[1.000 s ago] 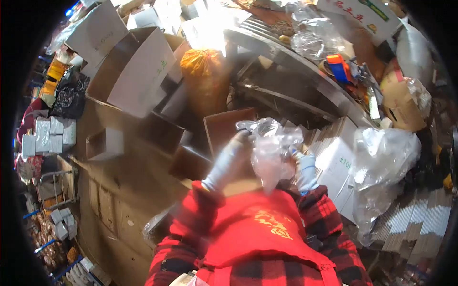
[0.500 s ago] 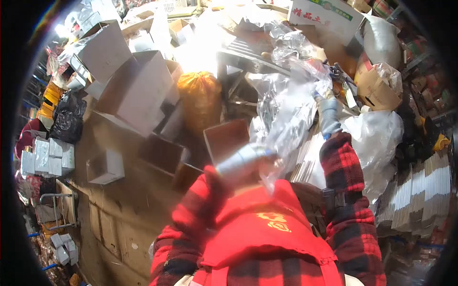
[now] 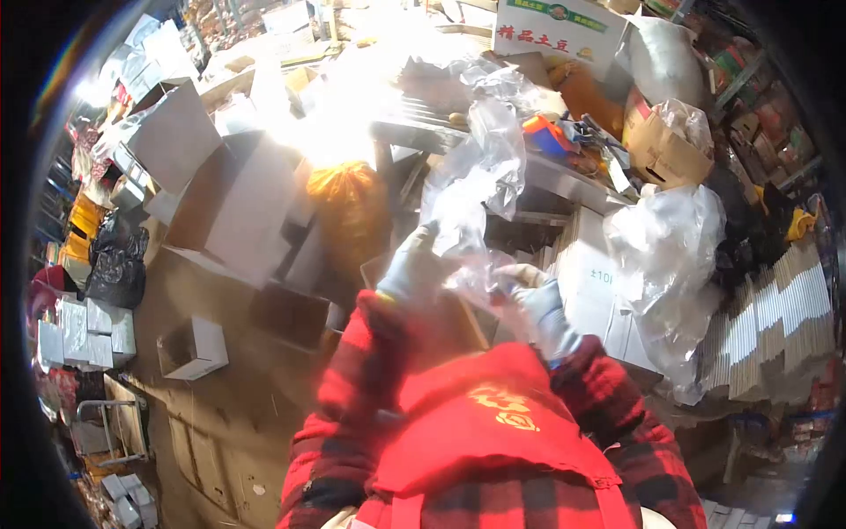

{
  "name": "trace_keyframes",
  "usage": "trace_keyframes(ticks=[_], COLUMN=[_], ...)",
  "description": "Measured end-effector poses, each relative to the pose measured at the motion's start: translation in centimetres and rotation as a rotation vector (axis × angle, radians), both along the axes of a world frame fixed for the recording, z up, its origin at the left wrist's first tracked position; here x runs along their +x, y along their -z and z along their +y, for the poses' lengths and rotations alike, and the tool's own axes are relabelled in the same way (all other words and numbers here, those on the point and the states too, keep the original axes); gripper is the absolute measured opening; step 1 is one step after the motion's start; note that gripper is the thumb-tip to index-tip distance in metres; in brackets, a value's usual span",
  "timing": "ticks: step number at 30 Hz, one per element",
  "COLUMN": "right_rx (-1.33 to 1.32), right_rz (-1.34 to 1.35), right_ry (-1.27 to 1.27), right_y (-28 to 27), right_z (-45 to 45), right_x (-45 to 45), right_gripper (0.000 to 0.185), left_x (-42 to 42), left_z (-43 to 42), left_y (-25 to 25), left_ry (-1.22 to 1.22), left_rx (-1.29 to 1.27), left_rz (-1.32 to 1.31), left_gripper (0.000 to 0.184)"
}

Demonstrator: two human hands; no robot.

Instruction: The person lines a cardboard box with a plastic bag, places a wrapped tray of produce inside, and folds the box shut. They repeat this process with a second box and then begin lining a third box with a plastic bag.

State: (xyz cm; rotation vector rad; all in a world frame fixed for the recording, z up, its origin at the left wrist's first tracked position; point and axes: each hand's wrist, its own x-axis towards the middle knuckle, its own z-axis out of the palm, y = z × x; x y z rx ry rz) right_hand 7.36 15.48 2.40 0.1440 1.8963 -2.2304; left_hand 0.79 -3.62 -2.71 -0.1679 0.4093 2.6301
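A crumpled clear plastic bag (image 3: 498, 167) stretches from the cluttered bench down in front of my red apron. My left hand (image 3: 411, 263), in a pale glove, grips the plastic on its left side; motion blurs its edges. On the opposite side my right hand (image 3: 539, 304), gloved too, has its fingers closed on the lower part of the same bag. Both hands are close together at chest height. Below them an open cardboard box (image 3: 471, 322) is partly hidden by the bag and my sleeves.
An orange sack (image 3: 348, 207) stands left of the bench beside large open cartons (image 3: 238, 198). Another clear plastic bundle (image 3: 665, 242) hangs at right, near stacked flattened cartons (image 3: 780, 322). A small white box (image 3: 196, 348) lies on the brown floor (image 3: 229, 432).
My right hand has come down and left from the bench, drawing the plastic towards my body. My left hand has risen slightly. The bag no longer covers the blue-and-orange item on the bench.
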Motion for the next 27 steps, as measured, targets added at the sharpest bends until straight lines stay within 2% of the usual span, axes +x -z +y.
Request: trace_keyframes(ticks=[1, 2, 3, 4, 6, 7, 8, 10, 11, 12, 13, 14, 16, 17, 19, 20, 22, 23, 24, 26, 27], right_rx=[0.056, 0.110, 0.159, 0.156, 0.445, 0.346, 0.349, 0.463, 0.316, 0.169, -0.074, -0.123, -0.286, -0.287, -0.199, -0.199, -0.031, 0.017, 0.015, 0.263, 0.142], right_rz=[-0.005, -0.008, -0.043, -0.041, 0.022, -0.115, -0.115, 0.000, -0.022, -0.047, -0.066, -0.013, 0.045, 0.045, 0.043, 0.042, 0.131, 0.187, 0.187, 0.006, -0.068], right_ry=[-0.054, -0.106, -0.229, -0.221, -0.475, -0.568, -0.579, -0.344, -0.215, -0.086, 0.034, 0.074, 0.043, 0.045, -0.148, -0.140, -0.186, -0.220, -0.212, -0.178, -0.050], right_y=[-0.9, -2.0, -3.5, -4.0, -4.2, -4.9, -6.3, -9.0, -8.0, -5.8, -3.6, -2.8, -2.3, -2.0, -2.4, -2.5, -3.4, -5.0, -4.9, -4.5, -5.0], right_z=[1.1, 2.1, 2.9, 3.1, 3.0, 2.6, 2.3, 2.0, 3.2, 5.4, 7.6, 9.0, 9.6, 9.6, 8.4, 7.9, 5.9, 4.5, 4.5, 4.4, 3.7], right_x=[-0.2, -0.4, -0.5, -0.8, -0.9, -1.1, -1.2, -1.2, -1.8, -2.6, -3.4, -3.4, -3.0, -2.7, -1.7, -1.5, -1.1, -0.7, -0.5, -0.1, 0.2], right_gripper=[0.012, 0.007, 0.014, 0.014, 0.017, 0.019, 0.019, 0.020, 0.022, 0.024, 0.028, 0.038, 0.046, 0.046, 0.062, 0.062, 0.061, 0.049, 0.049, 0.029, 0.016], left_x=[0.4, 1.2, 2.4, 2.8, 3.8, 4.2, 4.3, 4.4, 4.2, 4.8, 4.6, 4.4, 4.5, 4.5, 4.4, 4.4, 4.6, 4.7, 4.7, 4.6, 4.1], left_z=[-1.0, -0.9, -0.7, -0.6, 1.5, 2.5, 2.7, 3.4, 3.7, 3.4, 3.1, 2.7, 2.7, 2.7, 3.4, 3.7, 4.2, 4.3, 4.5, 4.7, 4.6], left_y=[-1.4, -2.8, -5.8, -5.7, -2.9, -2.0, -1.3, -1.7, -1.9, -5.4, -5.5, -5.6, -6.3, -6.3, -5.7, -5.1, -4.8, -5.2, -5.1, -4.7, -4.4], left_ry=[0.075, -0.150, -0.345, -0.426, -0.364, -0.307, -0.204, 0.012, 0.125, 0.004, -0.013, -0.034, -0.064, -0.117, -0.241, -0.233, -0.296, -0.205, -0.197, -0.206, -0.215], left_rx=[-0.055, -0.374, -0.754, -0.915, -0.937, -0.920, -0.871, -0.763, -0.703, -1.010, -0.952, -0.895, -0.898, -0.927, -0.944, -0.943, -1.110, -1.178, -1.179, -1.294, -1.249], left_rz=[0.043, 0.115, 0.119, 0.217, 0.630, 0.737, 0.679, 0.578, 0.530, 0.466, 0.396, 0.323, 0.275, 0.257, 0.305, 0.307, 0.547, 0.543, 0.548, 0.730, 0.728], left_gripper=[0.037, 0.041, 0.047, 0.049, 0.053, 0.055, 0.045, 0.025, 0.018, 0.013, 0.014, 0.015, 0.015, 0.015, 0.012, 0.012, 0.010, 0.010, 0.010, 0.012, 0.024])
